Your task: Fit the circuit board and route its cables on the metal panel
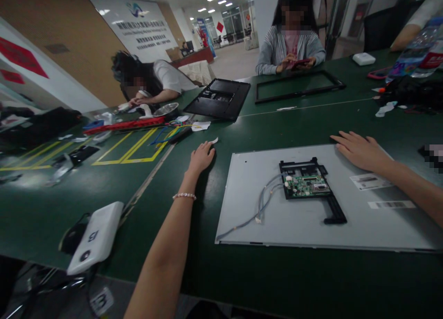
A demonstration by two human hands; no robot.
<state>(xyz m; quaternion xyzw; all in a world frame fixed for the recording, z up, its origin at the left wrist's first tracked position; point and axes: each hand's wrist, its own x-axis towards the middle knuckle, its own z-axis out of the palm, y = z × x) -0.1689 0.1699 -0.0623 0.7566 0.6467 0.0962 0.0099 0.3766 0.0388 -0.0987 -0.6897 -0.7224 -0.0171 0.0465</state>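
Note:
My left hand [202, 156] lies palm down on the green table, left of the panel, with its fingers slightly bent. A small white scrap [215, 140] is at its fingertips; whether it is pinched I cannot tell. Flat in front of me is a grey display panel [249, 171] with labels at its right. On its back sits a black plastic bracket [335, 210] bearing a green circuit board [304, 186]. Grey cables [261, 203] run from the board to the panel's near left corner. My right hand [360, 150] rests open over the panel's far right edge, fingers spread.
Further back lie a black plastic housing [231, 99] and a black frame [297, 95]. A white power bank [98, 238] sits at the left table edge. Bottles [413, 56] stand far right. One person [290, 46] holds a phone opposite; another [169, 76] leans over the table.

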